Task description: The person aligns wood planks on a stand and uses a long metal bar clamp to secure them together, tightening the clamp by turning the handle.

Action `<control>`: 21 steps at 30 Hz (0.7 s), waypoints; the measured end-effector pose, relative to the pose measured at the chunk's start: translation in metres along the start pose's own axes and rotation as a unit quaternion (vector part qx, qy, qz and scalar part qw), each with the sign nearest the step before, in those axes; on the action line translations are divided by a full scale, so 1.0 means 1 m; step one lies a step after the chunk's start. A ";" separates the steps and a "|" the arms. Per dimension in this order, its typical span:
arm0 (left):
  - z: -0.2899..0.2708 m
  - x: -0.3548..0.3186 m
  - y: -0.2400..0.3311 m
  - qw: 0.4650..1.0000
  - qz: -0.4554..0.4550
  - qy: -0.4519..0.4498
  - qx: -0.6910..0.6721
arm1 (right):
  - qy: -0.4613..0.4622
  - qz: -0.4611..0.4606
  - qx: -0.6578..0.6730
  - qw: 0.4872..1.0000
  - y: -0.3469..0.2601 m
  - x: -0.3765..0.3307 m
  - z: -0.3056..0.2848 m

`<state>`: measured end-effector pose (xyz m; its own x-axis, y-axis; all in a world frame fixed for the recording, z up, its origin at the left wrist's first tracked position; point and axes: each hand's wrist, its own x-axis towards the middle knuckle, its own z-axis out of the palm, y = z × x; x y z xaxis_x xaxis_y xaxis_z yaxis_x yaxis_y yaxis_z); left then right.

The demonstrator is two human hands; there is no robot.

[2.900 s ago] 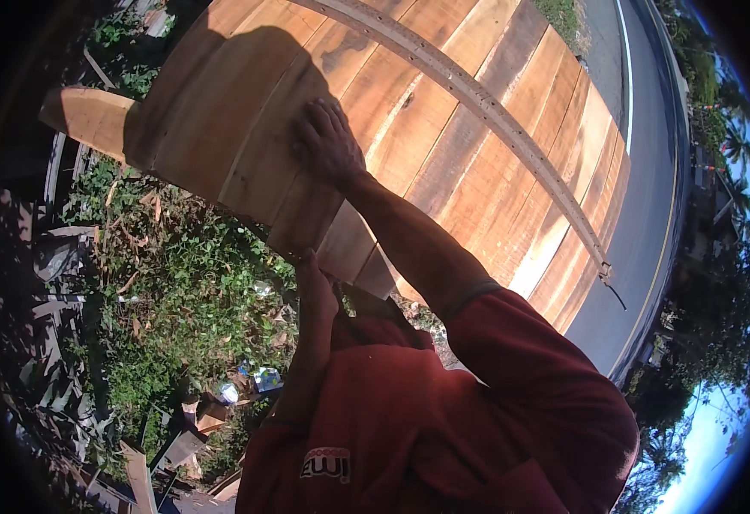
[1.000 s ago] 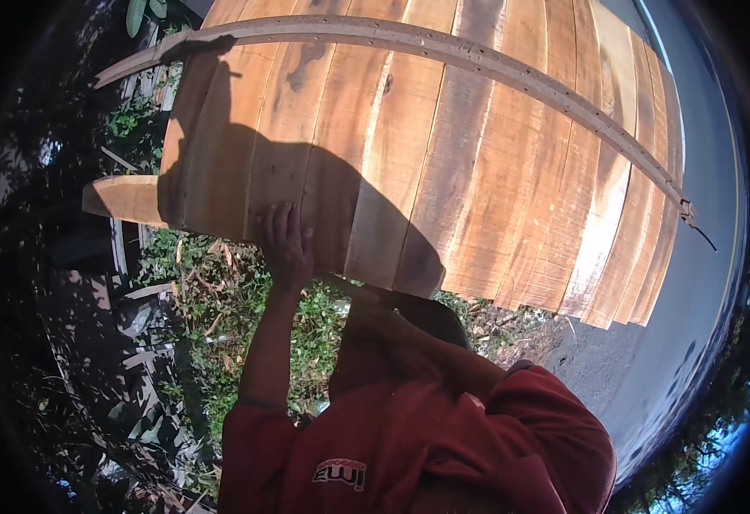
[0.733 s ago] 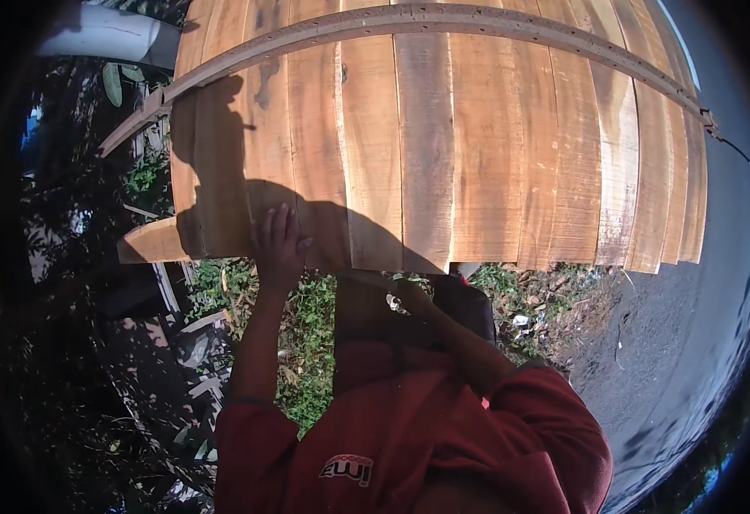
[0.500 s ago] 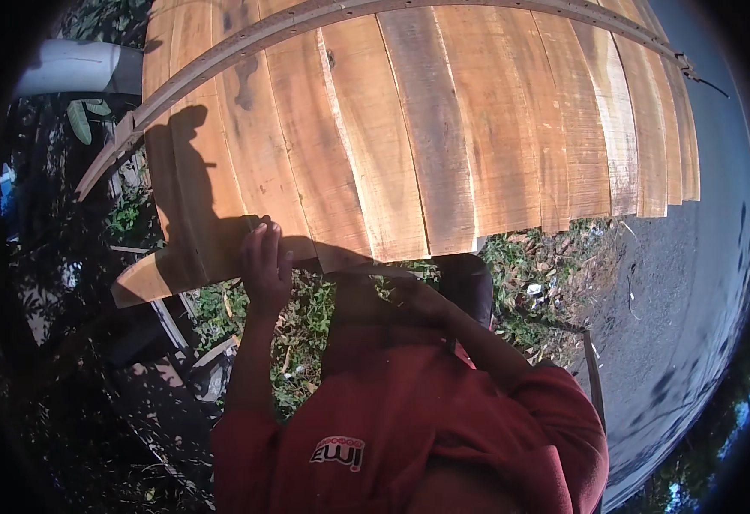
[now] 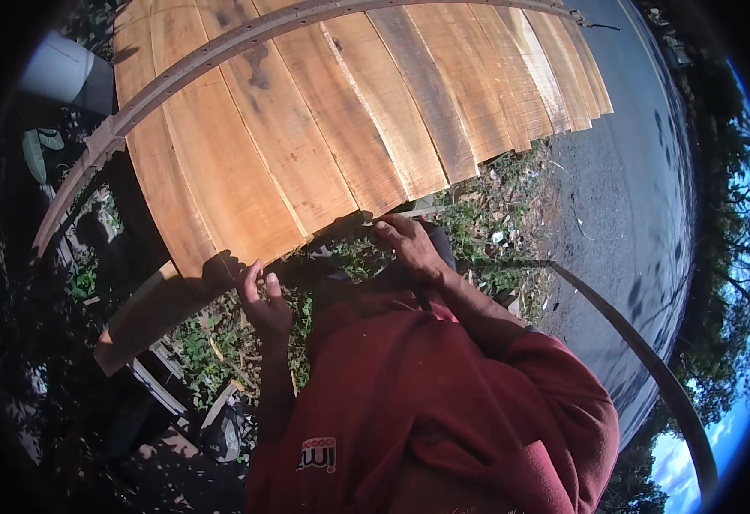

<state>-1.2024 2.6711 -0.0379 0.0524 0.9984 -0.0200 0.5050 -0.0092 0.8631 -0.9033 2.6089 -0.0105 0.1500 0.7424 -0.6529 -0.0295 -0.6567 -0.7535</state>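
Observation:
A row of sawn wooden planks (image 5: 306,128) lies side by side in front of me, their near ends forming a stepped edge. My left hand (image 5: 265,301) is at that edge toward the left, fingers partly bent and thumb apart, fingertips at or just beside the wood. To its right, my right hand (image 5: 414,247) has its fingers curled together at the plank ends. Whatever its fingertips may grip is too small and shaded to make out. Beyond the left hand, a shaded board (image 5: 144,321) sticks out below the leftmost planks.
A long narrow strip with small holes (image 5: 246,38) crosses over the planks. A pale cylinder (image 5: 56,70) is at the far left. Grass and litter (image 5: 495,227) cover the ground below, beside a grey road (image 5: 615,188). A thin pole (image 5: 632,334) runs along the right.
The view has turned, so the planks appear tilted. My right hand has come up from the shade to the plank edge. My left hand has drawn back from the plank top to its edge.

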 end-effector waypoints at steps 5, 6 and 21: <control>0.027 0.082 0.039 0.954 0.258 -0.057 0.142 | 0.419 -0.478 -0.369 0.678 -0.124 0.008 0.024; 0.040 0.098 0.044 0.938 0.295 -0.080 0.164 | 0.436 -0.517 -0.357 0.644 -0.139 0.018 0.027; 0.116 0.184 0.036 0.774 0.499 -0.244 0.305 | 0.331 -0.549 0.037 0.767 -0.126 0.099 0.041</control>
<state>-1.0748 2.8479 -0.0687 0.9220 0.3396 0.1859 0.3086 -0.9347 0.1765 -0.9254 2.7707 0.0171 0.5920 0.5970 0.5415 0.4217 0.3431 -0.8393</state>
